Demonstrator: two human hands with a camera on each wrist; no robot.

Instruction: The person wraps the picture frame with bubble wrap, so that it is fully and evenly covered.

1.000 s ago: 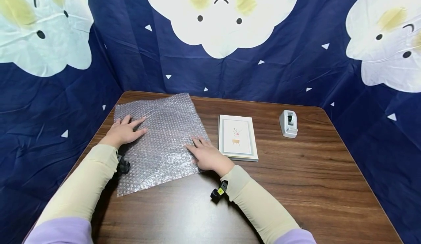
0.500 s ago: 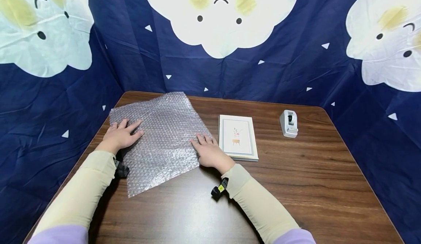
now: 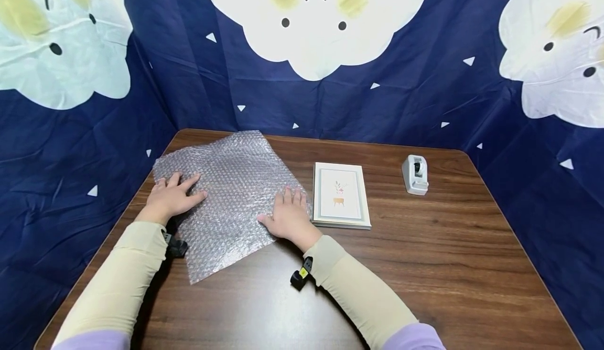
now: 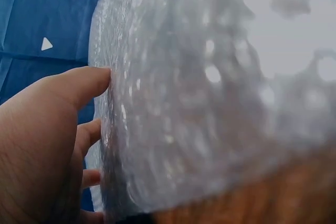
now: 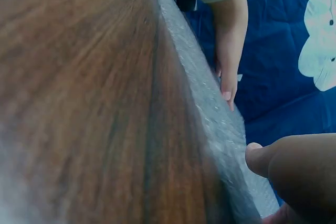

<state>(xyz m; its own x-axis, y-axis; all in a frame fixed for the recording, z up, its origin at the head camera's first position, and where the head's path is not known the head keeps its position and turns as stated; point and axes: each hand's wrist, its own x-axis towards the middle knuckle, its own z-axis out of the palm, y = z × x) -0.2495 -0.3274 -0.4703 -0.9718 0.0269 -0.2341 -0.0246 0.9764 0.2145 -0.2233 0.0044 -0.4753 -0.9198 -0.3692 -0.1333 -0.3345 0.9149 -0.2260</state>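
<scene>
A sheet of clear bubble wrap (image 3: 236,182) lies flat and slightly turned on the left part of the table, its far edge a little wavy. On its left side rests my left hand (image 3: 171,199), fingers spread; the left wrist view shows the thumb and fingertips touching the bubble wrap (image 4: 173,103). My right hand (image 3: 289,214) lies on the sheet's right side with straight fingers and the thumb held out to the left. Just right of that hand sits a white book-like item (image 3: 341,193) with a grey-blue border and a small plant picture on top.
A white tape dispenser (image 3: 415,175) stands at the back right of the brown wooden table (image 3: 439,250). Dark blue cloth (image 3: 198,98) with white clouds hangs behind and along both sides of the table.
The bubble wrap has shifted left and turned a little, its near corner swinging right. My left hand has moved slightly left. The right hand has turned, its thumb now spread out.
</scene>
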